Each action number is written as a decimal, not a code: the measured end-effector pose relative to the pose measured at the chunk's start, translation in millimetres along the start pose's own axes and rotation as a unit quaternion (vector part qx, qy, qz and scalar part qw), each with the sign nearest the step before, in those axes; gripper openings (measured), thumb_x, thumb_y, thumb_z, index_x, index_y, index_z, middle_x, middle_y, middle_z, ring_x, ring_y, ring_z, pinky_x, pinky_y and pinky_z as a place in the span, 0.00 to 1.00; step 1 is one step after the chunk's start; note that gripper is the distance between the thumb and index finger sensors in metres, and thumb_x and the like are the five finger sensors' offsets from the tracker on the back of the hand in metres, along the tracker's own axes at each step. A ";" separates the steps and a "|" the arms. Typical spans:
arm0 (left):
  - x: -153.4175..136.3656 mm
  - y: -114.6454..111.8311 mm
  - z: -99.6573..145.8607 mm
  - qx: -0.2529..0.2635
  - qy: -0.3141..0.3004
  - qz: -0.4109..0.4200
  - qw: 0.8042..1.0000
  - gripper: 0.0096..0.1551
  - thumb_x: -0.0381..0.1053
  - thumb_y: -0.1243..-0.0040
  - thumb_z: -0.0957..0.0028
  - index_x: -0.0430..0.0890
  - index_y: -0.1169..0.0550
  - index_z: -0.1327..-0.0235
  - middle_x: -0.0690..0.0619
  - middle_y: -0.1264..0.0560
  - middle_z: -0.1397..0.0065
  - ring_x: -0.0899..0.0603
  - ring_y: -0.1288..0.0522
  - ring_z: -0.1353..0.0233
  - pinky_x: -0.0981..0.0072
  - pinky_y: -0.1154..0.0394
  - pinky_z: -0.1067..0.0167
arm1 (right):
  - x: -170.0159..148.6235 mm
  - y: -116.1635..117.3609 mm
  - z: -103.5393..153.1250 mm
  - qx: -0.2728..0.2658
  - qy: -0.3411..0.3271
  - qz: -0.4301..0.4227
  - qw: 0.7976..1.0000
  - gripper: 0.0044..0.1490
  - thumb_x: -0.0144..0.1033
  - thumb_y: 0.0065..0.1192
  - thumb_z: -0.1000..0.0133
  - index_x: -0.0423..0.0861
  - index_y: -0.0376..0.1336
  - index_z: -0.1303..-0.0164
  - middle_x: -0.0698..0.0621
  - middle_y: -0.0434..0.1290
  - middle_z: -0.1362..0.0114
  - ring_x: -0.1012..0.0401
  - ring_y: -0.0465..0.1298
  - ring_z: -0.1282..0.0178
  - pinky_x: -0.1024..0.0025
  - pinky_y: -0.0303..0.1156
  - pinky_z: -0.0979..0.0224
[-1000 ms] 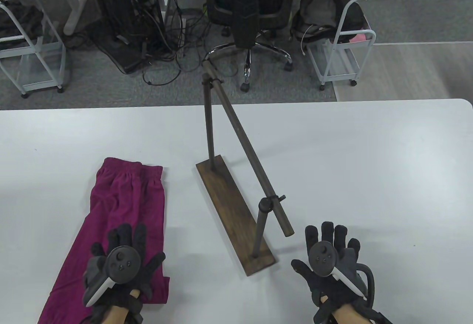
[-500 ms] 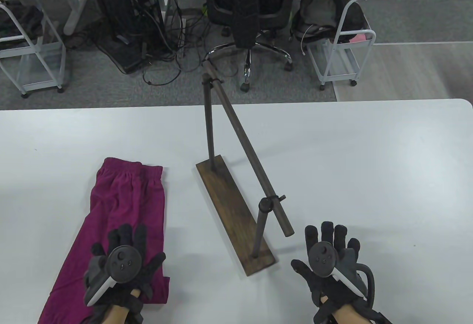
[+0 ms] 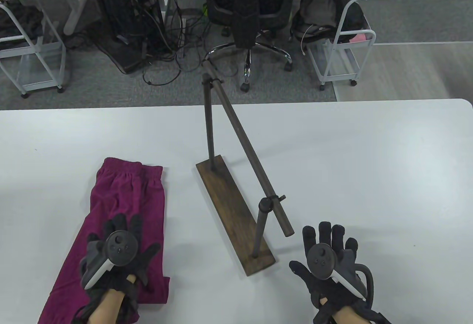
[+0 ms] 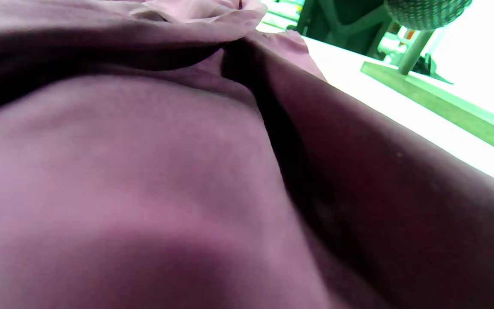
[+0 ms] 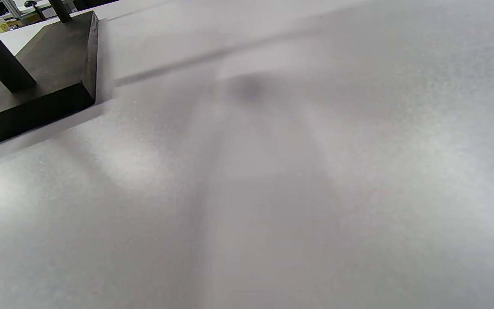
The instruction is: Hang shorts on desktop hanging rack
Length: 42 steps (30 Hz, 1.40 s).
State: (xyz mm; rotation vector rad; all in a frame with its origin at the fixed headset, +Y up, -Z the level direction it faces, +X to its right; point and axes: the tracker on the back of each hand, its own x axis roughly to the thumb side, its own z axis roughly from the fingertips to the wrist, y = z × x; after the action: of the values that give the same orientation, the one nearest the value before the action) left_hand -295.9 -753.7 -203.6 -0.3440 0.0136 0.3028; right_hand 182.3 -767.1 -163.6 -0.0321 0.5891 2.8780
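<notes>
Shorts lie flat on the table left of the rack, under the spread left hand, which should gather the fabric firmly, while the right hand, fingers apart, holds nothing.

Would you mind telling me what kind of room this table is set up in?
Most likely an office or lab: beyond the white table stand a black office chair, a tangle of cables, and white wheeled carts.

Both hands, left and right, apparently lie flat, fingers spread.
</notes>
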 end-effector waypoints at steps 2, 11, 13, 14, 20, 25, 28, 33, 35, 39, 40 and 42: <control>-0.4 1.6 -6.3 -0.007 0.003 0.002 1.000 0.53 0.74 0.55 0.39 0.51 0.61 0.14 0.36 0.72 0.16 0.25 0.70 0.16 0.16 0.74 0.32 | -0.1 -0.2 0.2 0.000 0.001 -0.002 1.000 0.54 0.68 0.36 0.42 0.64 0.10 0.32 0.52 0.05 0.24 0.48 0.07 0.23 0.38 0.06 0.28; -8.5 12.6 -39.4 -0.030 0.029 -0.031 0.999 0.53 0.75 0.48 0.42 0.61 0.59 0.15 0.41 0.77 0.18 0.22 0.74 0.18 0.06 0.67 0.39 | 0.3 -1.1 0.4 0.006 0.001 -0.006 1.000 0.54 0.68 0.36 0.42 0.64 0.10 0.32 0.52 0.05 0.24 0.47 0.07 0.23 0.38 0.06 0.28; -10.1 13.3 -45.3 -0.036 0.029 -0.023 0.999 0.53 0.76 0.47 0.42 0.63 0.59 0.15 0.41 0.78 0.18 0.22 0.75 0.19 0.05 0.67 0.41 | 0.5 -1.6 0.6 0.008 0.002 -0.006 1.000 0.54 0.68 0.36 0.42 0.64 0.10 0.32 0.52 0.05 0.24 0.47 0.07 0.23 0.38 0.06 0.28; -10.7 13.3 -48.7 -0.040 0.031 -0.021 0.998 0.53 0.76 0.46 0.43 0.63 0.59 0.16 0.41 0.78 0.19 0.22 0.76 0.19 0.05 0.68 0.41 | 0.4 -1.8 0.6 0.008 0.002 -0.007 1.000 0.54 0.68 0.36 0.42 0.64 0.10 0.32 0.52 0.05 0.24 0.47 0.07 0.23 0.38 0.06 0.28; -13.3 8.0 -64.1 -0.057 0.040 -0.030 0.997 0.52 0.75 0.45 0.44 0.66 0.56 0.16 0.41 0.79 0.19 0.21 0.77 0.20 0.05 0.68 0.42 | 0.2 -2.4 0.6 0.010 0.003 -0.009 1.000 0.54 0.68 0.36 0.42 0.64 0.10 0.32 0.52 0.05 0.24 0.47 0.07 0.23 0.38 0.06 0.28; -17.0 1.7 -72.7 -0.065 0.048 -0.027 0.996 0.49 0.74 0.45 0.43 0.66 0.53 0.16 0.41 0.77 0.18 0.18 0.75 0.21 0.07 0.65 0.38 | 0.0 -3.1 1.1 0.016 0.005 -0.013 1.000 0.54 0.68 0.36 0.42 0.64 0.10 0.32 0.52 0.05 0.24 0.47 0.07 0.23 0.38 0.06 0.28; -19.3 -1.0 -76.3 -0.072 0.050 -0.014 0.996 0.46 0.73 0.45 0.43 0.64 0.49 0.15 0.39 0.74 0.17 0.14 0.70 0.22 0.11 0.60 0.34 | 0.0 -3.2 0.7 0.020 0.004 -0.014 1.000 0.54 0.68 0.36 0.42 0.64 0.10 0.32 0.52 0.05 0.24 0.48 0.07 0.23 0.38 0.06 0.28; -19.2 1.1 -77.4 -0.070 0.044 0.010 0.997 0.45 0.71 0.45 0.41 0.59 0.46 0.14 0.35 0.68 0.15 0.11 0.64 0.22 0.17 0.54 0.30 | 0.1 -3.2 0.0 0.026 0.002 -0.017 1.000 0.54 0.68 0.36 0.42 0.64 0.10 0.32 0.52 0.05 0.24 0.47 0.07 0.23 0.37 0.07 0.28; -17.5 2.6 -77.0 -0.064 0.041 0.013 0.997 0.45 0.69 0.44 0.41 0.56 0.44 0.14 0.32 0.66 0.15 0.12 0.61 0.22 0.20 0.52 0.29 | 0.2 -3.1 -0.2 0.029 0.000 -0.018 0.999 0.54 0.68 0.36 0.42 0.64 0.10 0.32 0.52 0.05 0.24 0.47 0.08 0.23 0.37 0.07 0.27; -12.9 1.8 -76.5 -0.059 0.037 -0.009 0.998 0.46 0.64 0.42 0.40 0.50 0.45 0.14 0.30 0.64 0.16 0.13 0.58 0.22 0.24 0.49 0.28 | 0.6 -2.8 -0.4 0.034 -0.003 -0.018 0.999 0.54 0.68 0.36 0.42 0.63 0.10 0.32 0.51 0.05 0.24 0.47 0.08 0.23 0.37 0.07 0.27; -11.8 2.1 -76.4 -0.056 0.035 -0.007 0.998 0.46 0.63 0.41 0.39 0.48 0.44 0.14 0.29 0.63 0.16 0.14 0.57 0.21 0.25 0.48 0.28 | 0.6 -2.8 -0.4 0.035 -0.004 -0.019 0.999 0.54 0.68 0.36 0.42 0.63 0.10 0.32 0.51 0.05 0.24 0.47 0.08 0.23 0.37 0.07 0.27; -9.3 3.6 -75.7 -0.047 0.032 -0.010 0.998 0.46 0.59 0.39 0.38 0.42 0.42 0.15 0.28 0.61 0.16 0.15 0.53 0.21 0.28 0.45 0.27 | 0.7 -2.8 -0.4 0.036 -0.005 -0.019 0.999 0.54 0.68 0.36 0.42 0.63 0.10 0.32 0.51 0.05 0.24 0.47 0.08 0.23 0.37 0.07 0.27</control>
State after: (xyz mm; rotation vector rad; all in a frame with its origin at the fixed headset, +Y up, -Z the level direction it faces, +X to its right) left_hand -302.9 -778.5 -275.4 -0.4471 0.0580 0.2727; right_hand 182.1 -764.6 -165.1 -0.0190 0.6812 2.8172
